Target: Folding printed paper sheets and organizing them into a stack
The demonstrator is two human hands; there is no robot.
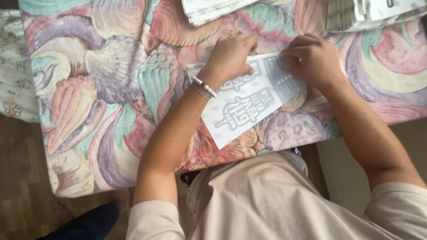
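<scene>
A white paper sheet [249,109] with grey printed figures lies slanted on a table covered with a seashell-patterned cloth [115,89]. My left hand [230,55], with a bead bracelet and a thin chain at the wrist, presses down on the sheet's upper middle with fingers curled. My right hand [313,60] pinches the sheet's upper right edge, fingers bent over it. The two hands sit close together, a small gap between them. The part of the sheet beneath the hands is hidden.
A stack of white sheets [209,11] lies at the table's far edge. Another pile of papers [369,13] sits at the far right. Wooden floor [18,178] shows left of the table, and a pale patterned fabric [11,66] lies at the left edge.
</scene>
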